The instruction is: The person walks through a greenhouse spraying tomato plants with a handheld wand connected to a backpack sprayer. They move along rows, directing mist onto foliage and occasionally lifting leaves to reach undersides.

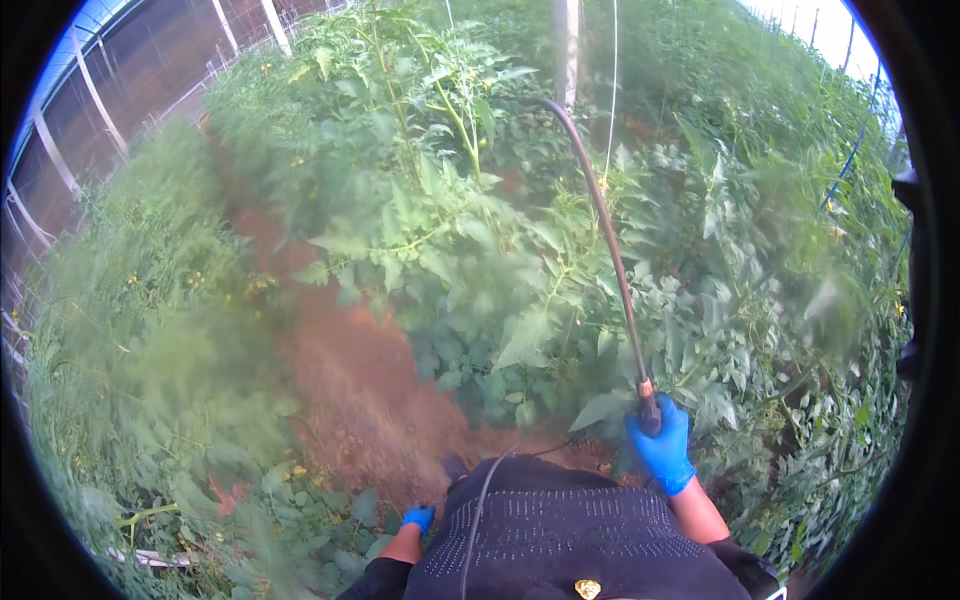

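My right hand (664, 442), in a blue glove, grips the dark handle of a spray lance (616, 255). The lance's long metal tube rises from the hand and curves over to the left at its top, among tomato plants (450, 240). A thin dark hose (480, 510) runs down over the front of my dark clothing. Low on the left, beside my body, is my left hand (419, 517), also in a blue glove; its fingers are mostly hidden, and whether it holds anything does not show. Parts of the picture look hazy.
A strip of reddish soil (360, 375) runs between the plant rows, up towards the left. Dense foliage (165, 337) stands on the left and more on the right. A pale post (568, 52) and a white string (613, 97) rise beyond the lance. Greenhouse framing (97, 97) lines the upper left.
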Demonstrator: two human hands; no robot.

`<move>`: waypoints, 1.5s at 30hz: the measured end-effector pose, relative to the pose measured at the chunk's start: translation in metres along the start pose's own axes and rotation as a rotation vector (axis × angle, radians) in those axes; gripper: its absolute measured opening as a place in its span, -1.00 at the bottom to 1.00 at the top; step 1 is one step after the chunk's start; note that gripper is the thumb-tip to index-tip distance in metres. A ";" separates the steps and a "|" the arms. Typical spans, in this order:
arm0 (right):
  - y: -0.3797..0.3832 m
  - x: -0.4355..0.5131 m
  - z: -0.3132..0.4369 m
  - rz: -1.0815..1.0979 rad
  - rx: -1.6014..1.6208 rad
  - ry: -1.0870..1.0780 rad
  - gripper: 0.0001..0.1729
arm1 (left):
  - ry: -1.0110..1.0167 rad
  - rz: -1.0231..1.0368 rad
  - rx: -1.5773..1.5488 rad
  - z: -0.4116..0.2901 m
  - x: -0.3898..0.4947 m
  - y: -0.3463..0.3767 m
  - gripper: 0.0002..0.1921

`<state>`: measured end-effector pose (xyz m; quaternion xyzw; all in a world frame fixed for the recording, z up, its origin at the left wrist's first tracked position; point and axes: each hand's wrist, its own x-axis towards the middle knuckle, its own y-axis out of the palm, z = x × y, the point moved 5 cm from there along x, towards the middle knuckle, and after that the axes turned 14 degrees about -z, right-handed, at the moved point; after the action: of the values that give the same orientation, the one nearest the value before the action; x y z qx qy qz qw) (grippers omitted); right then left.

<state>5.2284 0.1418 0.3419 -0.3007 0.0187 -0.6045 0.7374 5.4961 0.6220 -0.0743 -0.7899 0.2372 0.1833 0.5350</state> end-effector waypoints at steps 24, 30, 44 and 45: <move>0.087 0.007 0.108 -0.402 -0.001 0.101 -0.74 | -0.029 0.068 -0.073 0.007 0.219 -0.135 -0.48; 0.132 -0.005 0.157 -0.258 0.001 -0.026 -0.73 | -0.096 0.015 -0.239 0.015 0.253 -0.146 -0.49; 0.315 0.000 0.217 0.145 -0.180 -0.215 -0.64 | -0.357 -0.069 -0.439 0.137 0.267 -0.120 -0.54; 0.322 0.003 0.216 0.144 -0.183 -0.199 -0.64 | -0.371 -0.047 -0.426 0.141 0.268 -0.116 -0.55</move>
<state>5.5973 0.2581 0.3701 -0.4230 0.0221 -0.5129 0.7467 5.7770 0.7423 -0.1831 -0.8428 0.0730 0.3580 0.3952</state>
